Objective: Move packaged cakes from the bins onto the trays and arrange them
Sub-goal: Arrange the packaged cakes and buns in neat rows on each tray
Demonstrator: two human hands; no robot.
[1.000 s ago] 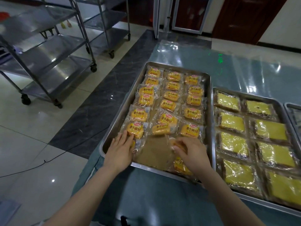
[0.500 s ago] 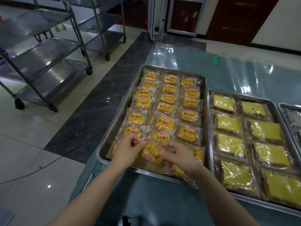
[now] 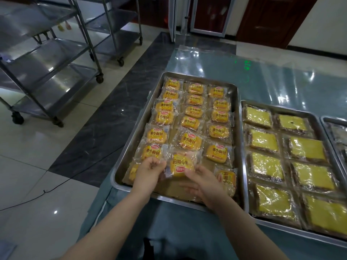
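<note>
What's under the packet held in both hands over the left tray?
Brown liner of the tray shows below the held packet; no cake visible there. The left hand and right hand cover the rest.

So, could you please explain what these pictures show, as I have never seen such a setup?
No machine here: a person wears a camera on the head, looking down at their own bare hands. The left hand and right hand hold one packaged cake between them, over the near end of a steel tray filled with rows of the same packets. To its right a second tray carries larger yellow wrapped cakes. Steel trolleys stand on the floor at the left.
</note>
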